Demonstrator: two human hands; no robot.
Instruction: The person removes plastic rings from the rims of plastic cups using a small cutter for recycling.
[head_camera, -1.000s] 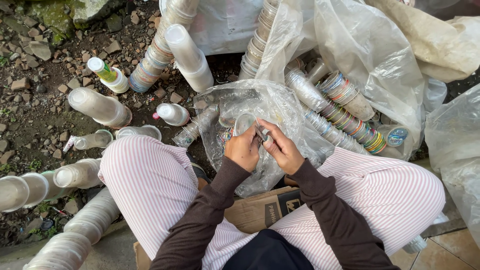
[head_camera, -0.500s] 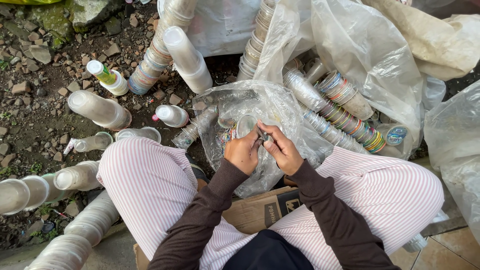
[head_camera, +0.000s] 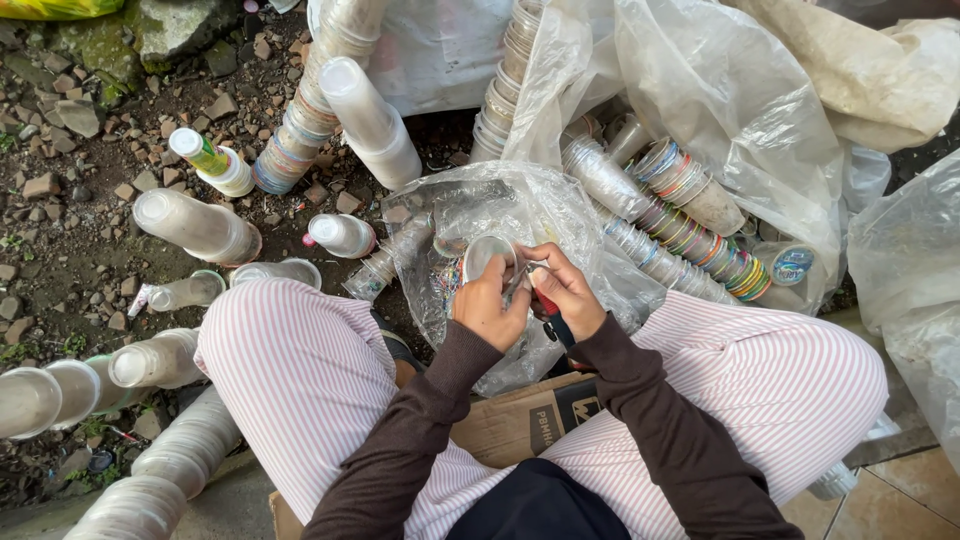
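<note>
My left hand (head_camera: 489, 305) grips a clear plastic cup (head_camera: 485, 256) with its mouth turned up toward me. My right hand (head_camera: 562, 291) is closed on a small cutter with a red handle (head_camera: 546, 303), its metal tip against the cup's rim. Both hands work over an open clear plastic bag (head_camera: 520, 225) that lies between my knees and holds scraps and coloured rim rings. My legs in pink-striped trousers frame the bag, and my sleeves are dark brown.
Stacks of nested clear cups (head_camera: 365, 120) lie on the stony dirt to the left and behind. More stacks with coloured rims (head_camera: 690, 235) sit in a big plastic sack (head_camera: 740, 100) at the right. Flattened cardboard (head_camera: 520, 420) lies under me.
My hands have stayed over the bag. The cup has turned a little in my left hand, with the cutter still against its rim.
</note>
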